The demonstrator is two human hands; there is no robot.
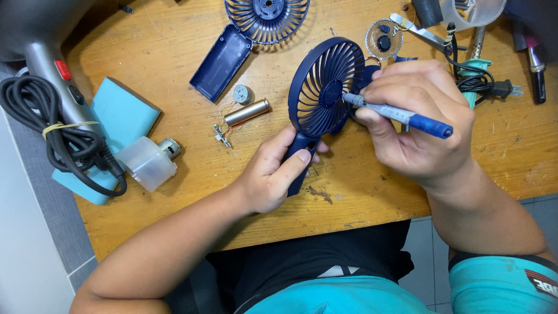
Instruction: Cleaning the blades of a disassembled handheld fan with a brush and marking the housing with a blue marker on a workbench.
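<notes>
Two hands busy at our wooden table (174, 52) here, so let's go left to right. Far left we've got a grey hair dryer (43, 55) with its black cord (58, 136) bundled up, lying over a light teal box (119, 119), and just beside that a small clear plastic housing with a motor (150, 161) sticking out of it. Next over, a dark blue battery cover (222, 63) lies open-side up, with a loose blue fan grille (267, 17) above it, and below those a little round motor (242, 93) and a brass-coloured cylindrical battery cell (247, 111) with thin wires running to a tiny board. Then our left hand (270, 174), fingers wrapped around the handle of the small navy handheld fan (322, 93), thumb pressed on the front, holding it tilted just above the tabletop near the front edge. Our right hand (421, 125) is pinched around a grey screwdriver with a blue cap (401, 114), tip touching the hub at the centre of the fan's grille. Behind that hand sits a small round mesh dish (383, 39) with bits in it, and far right there's a black plug and cable (491, 87) plus a few tools we can't quite make out.
</notes>
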